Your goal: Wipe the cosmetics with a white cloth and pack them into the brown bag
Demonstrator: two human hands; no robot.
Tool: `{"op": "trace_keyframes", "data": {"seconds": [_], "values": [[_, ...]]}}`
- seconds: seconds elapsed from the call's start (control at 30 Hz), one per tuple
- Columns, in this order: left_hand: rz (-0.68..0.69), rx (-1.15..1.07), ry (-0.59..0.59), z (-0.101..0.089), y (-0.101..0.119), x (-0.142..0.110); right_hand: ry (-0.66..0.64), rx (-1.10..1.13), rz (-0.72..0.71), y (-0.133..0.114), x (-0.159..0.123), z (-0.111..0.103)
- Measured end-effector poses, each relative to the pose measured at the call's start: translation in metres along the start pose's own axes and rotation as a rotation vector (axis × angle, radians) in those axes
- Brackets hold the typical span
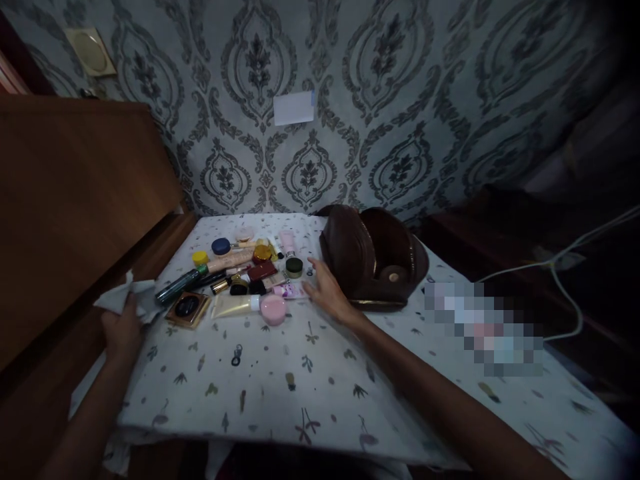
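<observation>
My left hand (121,328) is closed around a crumpled white cloth or tissue (116,298) at the table's left side. Fingers spread, my right hand (331,293) reaches between the cosmetics and a brown cosmetic bag (347,250), which gapes open. Just left of its fingertips are a dark-lidded jar (294,267) and a pink-and-white tube (290,291). The spread of cosmetics also includes a pink round jar (273,310), a cream tube (234,306), a gold-edged compact (187,309), a dark green tube (181,285) and a blue round container (221,246).
A patterned white cloth covers the table (265,393). A wooden cabinet (80,213) borders it on the left, and a papered wall (310,53) rises behind. On the right lies a blurred-out object (485,327), with a white cable (570,300) beyond.
</observation>
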State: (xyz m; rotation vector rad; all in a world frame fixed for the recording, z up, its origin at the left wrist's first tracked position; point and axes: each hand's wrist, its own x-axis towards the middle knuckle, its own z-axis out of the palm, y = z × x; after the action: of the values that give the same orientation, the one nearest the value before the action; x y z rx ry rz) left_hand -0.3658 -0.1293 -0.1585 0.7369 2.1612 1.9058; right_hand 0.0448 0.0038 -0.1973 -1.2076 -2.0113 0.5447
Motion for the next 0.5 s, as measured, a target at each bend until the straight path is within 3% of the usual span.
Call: {"op": "trace_keyframes", "data": {"seconds": [0.13,0.27,0.4,0.5], "values": [[-0.065,-0.096,0.085,-0.003,0.023,-0.019,-0.149,-0.141,-0.147,-0.004,-0.037,-0.007],[-0.028,-0.202,0.172,-0.006,0.058,-0.033,-0.148,-0.191,-0.157,-0.013,-0.038,-0.002],[0.033,-0.233,0.012,-0.009,0.079,-0.054,-0.151,-0.152,-0.175,-0.021,-0.029,0.001],[0.023,-0.001,-0.127,-0.005,0.069,-0.074,-0.167,-0.115,-0.206,-0.028,-0.023,-0.001]]}}
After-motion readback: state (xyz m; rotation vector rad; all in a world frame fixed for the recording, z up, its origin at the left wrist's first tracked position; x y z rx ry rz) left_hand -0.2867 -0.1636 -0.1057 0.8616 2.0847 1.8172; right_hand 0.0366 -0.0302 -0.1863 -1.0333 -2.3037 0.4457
